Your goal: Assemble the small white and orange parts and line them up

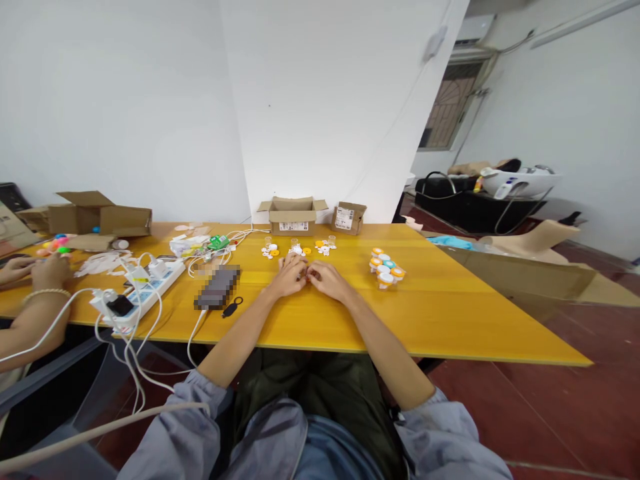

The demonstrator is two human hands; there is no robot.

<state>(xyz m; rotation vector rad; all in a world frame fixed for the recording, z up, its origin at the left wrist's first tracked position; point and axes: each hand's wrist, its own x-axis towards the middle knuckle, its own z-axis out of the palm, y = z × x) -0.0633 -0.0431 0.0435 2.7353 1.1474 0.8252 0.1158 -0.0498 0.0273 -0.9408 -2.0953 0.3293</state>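
My left hand (pixel 291 275) and my right hand (pixel 324 278) rest together on the yellow table (pixel 450 313), fingers curled and pinched round a small part I cannot make out. Just beyond them lie small white and orange parts (pixel 298 250) with little clear cups. To the right stands a cluster of small jars with orange, white and teal lids (pixel 386 265). Both forearms are bare, with grey sleeves pushed up near my lap.
An open cardboard box (pixel 293 215) and a smaller one (pixel 348 217) stand at the table's back edge. A power strip (pixel 145 288) with white cables and a dark device (pixel 218 288) lie left. Another person's hands (pixel 35 272) work at far left beside more boxes (pixel 95 215).
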